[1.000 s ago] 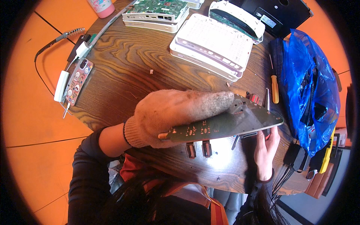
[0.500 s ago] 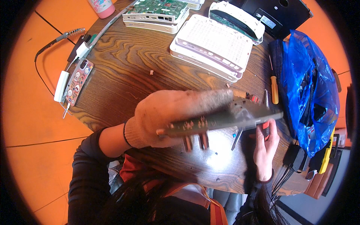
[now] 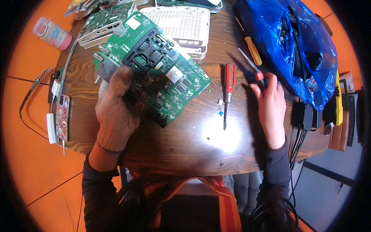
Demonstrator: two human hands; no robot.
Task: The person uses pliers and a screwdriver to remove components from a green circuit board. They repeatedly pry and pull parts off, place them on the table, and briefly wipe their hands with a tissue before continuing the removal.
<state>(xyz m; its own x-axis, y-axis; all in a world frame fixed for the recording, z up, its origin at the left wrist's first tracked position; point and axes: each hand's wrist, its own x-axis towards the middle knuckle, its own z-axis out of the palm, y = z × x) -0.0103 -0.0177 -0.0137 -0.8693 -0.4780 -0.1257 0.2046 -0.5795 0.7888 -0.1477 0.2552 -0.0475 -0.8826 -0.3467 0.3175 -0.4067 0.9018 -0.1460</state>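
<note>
My left hand point(image 3: 116, 112), in a beige knitted glove, grips the lower left edge of a green circuit board point(image 3: 181, 98) held tilted above the table. The board carries a black slotted frame, metal connectors and several chips. On the right, my bare right hand point(image 3: 271, 106) has its fingers closed round the red and black handle of a slim screwdriver point(image 3: 259, 77), whose shaft points to the far left. Between the hands lies a larger screwdriver point(image 3: 229, 83) with a clear red handle, its tip toward me.
A yellow-handled screwdriver point(image 3: 253, 51) lies beside a blue plastic bag point(image 3: 290, 50). White router casings point(image 3: 201, 23) and another board point(image 3: 112, 19) are at the back. A phone point(image 3: 62, 120) and a pink bottle point(image 3: 54, 34) stand left; a black adapter point(image 3: 302, 116) with cables sits right.
My left hand has moved left and turned the circuit board from edge-on to face-up. My right hand has let go of the board's edge and is on the slim screwdriver. The view has shifted.
</note>
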